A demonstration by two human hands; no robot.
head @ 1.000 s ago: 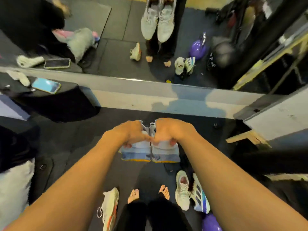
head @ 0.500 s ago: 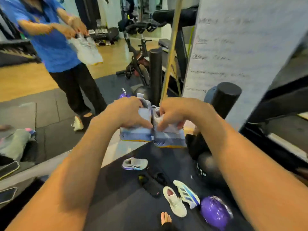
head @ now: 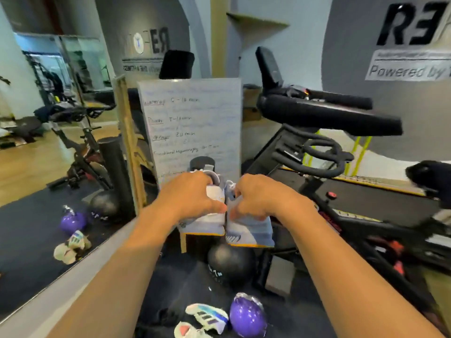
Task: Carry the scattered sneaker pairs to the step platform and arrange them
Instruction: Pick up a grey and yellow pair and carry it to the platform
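Note:
A pair of pale blue and white sneakers hangs in the air in front of me, heels toward me. My left hand grips the left sneaker over its collar. My right hand grips the right sneaker the same way. The two shoes touch side by side. On the dark floor mat near the bottom edge lies another pair, a white sneaker with blue stripes beside a white one with a red insole. No step platform shows in this view.
A black medicine ball and a purple kettlebell sit on the mat below my hands. A whiteboard leans straight ahead. An exercise bike stands at the right. A wall mirror on the left reflects the gym.
My view has swung up and to the right, from the floor to the whiteboard and bike. Both hands kept their hold on the pale blue pair, now lifted higher.

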